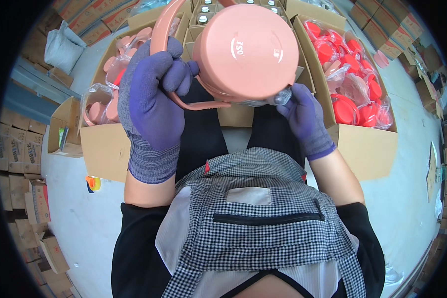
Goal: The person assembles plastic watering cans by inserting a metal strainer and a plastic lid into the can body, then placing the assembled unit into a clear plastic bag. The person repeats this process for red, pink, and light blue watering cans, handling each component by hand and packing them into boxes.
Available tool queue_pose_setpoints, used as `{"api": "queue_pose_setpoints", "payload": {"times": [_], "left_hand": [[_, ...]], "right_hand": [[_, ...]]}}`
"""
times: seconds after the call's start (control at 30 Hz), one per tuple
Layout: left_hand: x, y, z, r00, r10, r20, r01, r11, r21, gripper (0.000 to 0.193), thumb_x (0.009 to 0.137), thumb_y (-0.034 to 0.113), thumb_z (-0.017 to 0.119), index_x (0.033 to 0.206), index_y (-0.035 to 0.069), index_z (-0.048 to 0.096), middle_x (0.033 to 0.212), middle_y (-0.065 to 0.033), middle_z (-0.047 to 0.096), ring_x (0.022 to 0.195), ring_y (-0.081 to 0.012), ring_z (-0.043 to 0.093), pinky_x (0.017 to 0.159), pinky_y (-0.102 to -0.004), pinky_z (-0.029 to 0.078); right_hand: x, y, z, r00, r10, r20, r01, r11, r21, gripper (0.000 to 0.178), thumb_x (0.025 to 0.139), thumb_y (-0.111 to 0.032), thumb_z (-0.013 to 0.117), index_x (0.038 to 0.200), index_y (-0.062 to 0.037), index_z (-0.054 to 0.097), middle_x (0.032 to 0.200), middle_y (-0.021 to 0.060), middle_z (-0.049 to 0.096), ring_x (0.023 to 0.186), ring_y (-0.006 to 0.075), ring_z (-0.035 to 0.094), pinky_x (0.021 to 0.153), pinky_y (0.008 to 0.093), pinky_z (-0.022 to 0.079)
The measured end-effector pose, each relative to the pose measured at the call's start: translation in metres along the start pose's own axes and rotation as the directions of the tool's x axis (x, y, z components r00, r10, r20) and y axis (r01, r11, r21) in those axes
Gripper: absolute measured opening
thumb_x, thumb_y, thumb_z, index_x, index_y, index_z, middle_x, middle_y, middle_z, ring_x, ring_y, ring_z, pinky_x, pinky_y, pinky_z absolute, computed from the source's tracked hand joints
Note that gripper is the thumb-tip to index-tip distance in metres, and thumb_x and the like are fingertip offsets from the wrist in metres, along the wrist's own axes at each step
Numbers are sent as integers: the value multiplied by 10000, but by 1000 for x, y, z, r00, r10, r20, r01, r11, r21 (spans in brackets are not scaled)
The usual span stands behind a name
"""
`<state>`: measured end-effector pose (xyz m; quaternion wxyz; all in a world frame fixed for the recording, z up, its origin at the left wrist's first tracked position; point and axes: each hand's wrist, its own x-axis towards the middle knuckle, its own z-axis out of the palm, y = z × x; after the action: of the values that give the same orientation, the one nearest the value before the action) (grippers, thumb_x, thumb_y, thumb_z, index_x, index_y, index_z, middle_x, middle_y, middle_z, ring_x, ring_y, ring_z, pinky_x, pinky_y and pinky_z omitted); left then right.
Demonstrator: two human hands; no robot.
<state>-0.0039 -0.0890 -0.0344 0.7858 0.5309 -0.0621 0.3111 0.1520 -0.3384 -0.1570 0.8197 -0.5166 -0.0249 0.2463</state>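
A pink round plastic lid [246,49] with a long looped handle is held up in front of me, its flat face toward me. My left hand [154,99], in a purple and grey glove, is closed around the handle at the left. At the lower right rim, the gloved fingers of my right hand [305,116] pinch a crumpled clear plastic bag [282,96]. More of this clear film shows under the lid's lower edge; how far it reaches behind is hidden.
An open carton [104,144] of pink parts in clear bags stands at the left, and a carton [365,141] of red ones at the right. Between them, white-topped bottles [202,20] stand in a divided box. A yellow and orange item [93,184] lies on the floor.
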Motion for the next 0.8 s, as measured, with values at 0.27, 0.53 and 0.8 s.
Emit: {"api": "queue_pose_setpoints", "payload": {"times": [0.27, 0.53, 0.8], "left_hand": [[3, 4, -19, 992, -126, -14, 112, 925, -363, 314, 1031, 185, 548, 1154, -94, 621, 850, -44, 571, 764, -169, 546, 831, -349, 529], [16, 15, 34, 997, -66, -42, 49, 945, -322, 187, 1039, 105, 501, 1097, -56, 575, 848, -66, 577, 758, -196, 573, 751, -331, 515], [13, 9, -10, 992, -98, 73, 113, 964, -241, 257, 1020, 151, 560, 1090, -84, 635, 820, -71, 605, 764, -173, 589, 768, -323, 532]], "right_hand": [[-44, 10, 29, 937, 192, 290, -102, 949, -300, 292, 1024, -238, 618, 1224, -26, 605, 1027, 41, 689, 936, 119, 668, 818, 281, 558], [-57, 27, 57, 840, 341, 423, -389, 921, 30, 296, 1047, -186, 560, 1259, 17, 599, 1123, 129, 701, 1049, 263, 714, 870, 373, 606], [-66, -19, 16, 790, 100, 605, -235, 961, 148, 467, 997, -325, 586, 1256, 62, 556, 928, 175, 701, 720, 259, 696, 617, 356, 556]]}}
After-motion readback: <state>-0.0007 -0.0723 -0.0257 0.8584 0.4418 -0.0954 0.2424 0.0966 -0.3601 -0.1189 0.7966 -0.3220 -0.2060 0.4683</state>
